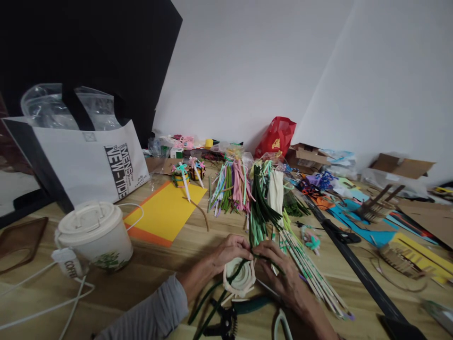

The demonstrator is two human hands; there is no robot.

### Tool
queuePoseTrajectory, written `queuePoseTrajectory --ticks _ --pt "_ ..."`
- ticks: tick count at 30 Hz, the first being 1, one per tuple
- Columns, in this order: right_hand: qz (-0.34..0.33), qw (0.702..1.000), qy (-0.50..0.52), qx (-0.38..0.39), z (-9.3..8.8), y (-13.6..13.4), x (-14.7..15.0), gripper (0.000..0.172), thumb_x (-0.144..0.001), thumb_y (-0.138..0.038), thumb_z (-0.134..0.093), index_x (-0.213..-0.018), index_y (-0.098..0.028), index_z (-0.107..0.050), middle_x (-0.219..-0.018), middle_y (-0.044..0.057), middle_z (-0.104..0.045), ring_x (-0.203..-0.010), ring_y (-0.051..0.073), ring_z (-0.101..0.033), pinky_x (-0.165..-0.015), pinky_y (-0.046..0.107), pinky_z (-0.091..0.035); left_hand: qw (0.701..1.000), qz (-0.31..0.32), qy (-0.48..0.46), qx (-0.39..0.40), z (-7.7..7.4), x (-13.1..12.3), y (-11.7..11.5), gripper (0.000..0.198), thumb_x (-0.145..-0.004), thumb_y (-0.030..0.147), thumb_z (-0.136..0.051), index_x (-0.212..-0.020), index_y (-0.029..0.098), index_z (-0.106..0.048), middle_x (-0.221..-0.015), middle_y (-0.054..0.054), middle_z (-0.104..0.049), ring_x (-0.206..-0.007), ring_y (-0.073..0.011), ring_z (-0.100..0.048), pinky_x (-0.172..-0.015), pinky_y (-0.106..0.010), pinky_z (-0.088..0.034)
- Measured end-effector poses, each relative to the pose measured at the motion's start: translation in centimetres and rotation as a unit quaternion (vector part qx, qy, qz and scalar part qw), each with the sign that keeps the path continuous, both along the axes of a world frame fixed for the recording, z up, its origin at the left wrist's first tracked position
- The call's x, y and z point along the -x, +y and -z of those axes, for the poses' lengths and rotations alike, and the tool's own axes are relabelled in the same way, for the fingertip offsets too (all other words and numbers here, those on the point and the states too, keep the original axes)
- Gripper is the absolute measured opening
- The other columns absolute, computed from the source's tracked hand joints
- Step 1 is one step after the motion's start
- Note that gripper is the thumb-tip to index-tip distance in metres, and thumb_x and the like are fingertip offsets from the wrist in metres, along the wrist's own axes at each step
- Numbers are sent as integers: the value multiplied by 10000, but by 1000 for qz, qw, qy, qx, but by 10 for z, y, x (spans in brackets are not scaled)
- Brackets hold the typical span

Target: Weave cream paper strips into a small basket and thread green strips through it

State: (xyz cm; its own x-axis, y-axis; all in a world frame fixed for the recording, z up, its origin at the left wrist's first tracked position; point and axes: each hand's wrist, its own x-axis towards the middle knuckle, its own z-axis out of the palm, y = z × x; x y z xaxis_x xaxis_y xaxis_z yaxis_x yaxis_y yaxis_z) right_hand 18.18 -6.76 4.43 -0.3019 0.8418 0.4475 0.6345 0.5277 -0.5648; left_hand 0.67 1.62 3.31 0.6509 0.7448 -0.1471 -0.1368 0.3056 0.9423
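Note:
At the front of the table, my left hand is closed at the rim of a small round cream cup-like piece, its fingertips pinching a dark green chenille stem. My right hand meets it at the far right of the rim, with fingers closed on the same dark green strand. That strand runs across the mouth of the piece, and its loose ends trail toward me on the left. Just below lie dark-handled pliers. Fingers partly hide the exact grip point.
Bundles of coloured chenille stems and green-white sticks lie ahead. Yellow paper, a lidded white bucket and a shopping bag stand left. Blue sheets, a black strip and cardboard boxes are right.

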Motion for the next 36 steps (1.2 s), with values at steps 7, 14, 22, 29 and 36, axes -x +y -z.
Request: queuePoseTrajectory --ticks 7,14,22,29,36 --pt "-9 987 -137 -87 -11 -4 3 343 -865 -169 -584 -1192 -258 -638 -1282 117 -564 -1231 300 -480 -978 435 -471 997 65 31 -27 5 4 5 165 -476 105 -705 -593 150 -599 -534 45 -548 -517 -98 -465 -507 -227 -304" --pt "-52 971 -190 -135 -8 2 2 316 -935 -161 -493 -1209 -252 -620 -1204 98 -635 -1226 274 -472 -1000 495 -450 989 126 56 -47 7 8 12 234 -438 127 -751 -630 134 -616 -602 34 -564 -603 -115 -499 -566 -229 -363" --pt "-86 969 -199 -116 -11 1 4 273 -968 -236 -457 -1207 -248 -590 -1109 80 -665 -1133 268 -505 -968 483 -423 983 169 44 -63 8 12 14 476 -417 170 -868 -831 152 -634 -727 15 -656 -723 -153 -585 -664 -258 -435" --pt "-85 976 -190 -57 -10 -5 7 276 -928 -141 -482 -1183 -212 -561 -1064 88 -633 -990 250 -529 -861 421 -454 972 192 68 -118 5 14 16 459 -472 229 -866 -880 155 -669 -760 3 -671 -730 -146 -590 -670 -248 -446" --pt "-58 977 -203 -37 -3 -8 5 244 -919 -71 -447 -1085 -199 -571 -1010 73 -622 -898 218 -553 -786 365 -453 949 209 142 -189 4 22 25 297 -548 285 -811 -806 153 -746 -774 -10 -696 -726 -155 -585 -681 -242 -434"
